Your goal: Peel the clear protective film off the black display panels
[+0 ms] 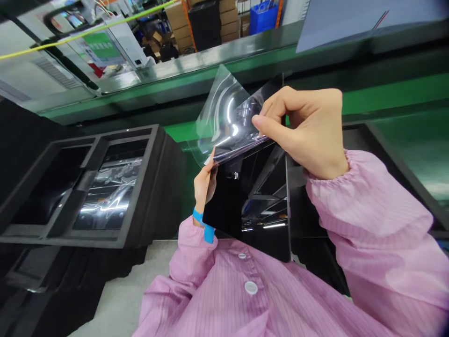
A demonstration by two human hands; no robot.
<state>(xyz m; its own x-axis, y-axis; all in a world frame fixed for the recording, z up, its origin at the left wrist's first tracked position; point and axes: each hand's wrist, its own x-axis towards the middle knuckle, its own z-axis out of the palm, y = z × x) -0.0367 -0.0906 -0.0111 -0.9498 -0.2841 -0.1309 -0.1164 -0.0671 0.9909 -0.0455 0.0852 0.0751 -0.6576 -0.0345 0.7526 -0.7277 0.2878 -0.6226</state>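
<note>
A glossy black glass panel (259,201) is held up in front of my chest, its surface mirroring the room. My left hand (204,183) grips its left edge, fingers closed around it, mostly hidden behind the panel. A clear protective film (224,117) curls up off the panel's top. My right hand (305,128) pinches the film's corner between thumb and forefinger, above the panel. Both arms wear pink striped sleeves, and a blue band sits on my left wrist.
A black foam tray (147,187) with compartments stands at the left, one compartment holding crumpled clear film (112,187). Another dark tray (386,150) lies at the right. Behind runs a green conveyor (386,93). Cardboard boxes and a blue crate stand far back.
</note>
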